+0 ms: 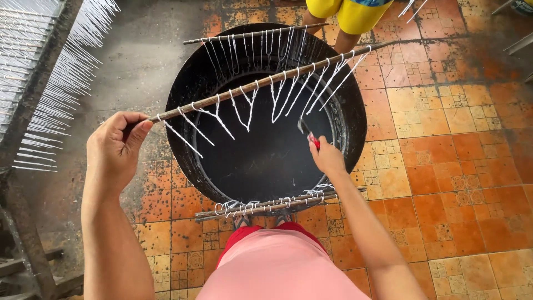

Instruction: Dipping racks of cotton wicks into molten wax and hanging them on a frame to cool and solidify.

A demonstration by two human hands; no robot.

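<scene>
My left hand (117, 145) grips one end of a long thin wooden stick (261, 83) held slanting over a big black round basin (183, 94). Several thin white candles (288, 91) hang from the stick by their wicks, swinging sideways. My right hand (326, 156) is over the basin's right side, shut on a small red-handled tool (312, 138) near the hanging candles. Another stick (255, 35) with white strings lies across the basin's far rim. More sticks wound with white string (272, 204) rest on the near rim by my knees.
A rack with rows of thin white candles (50, 72) stands at the left on a dark wooden frame (22, 222). Another person in yellow shorts (347, 14) stands beyond the basin. The floor is worn orange tile (444, 166), grey and stained at the left.
</scene>
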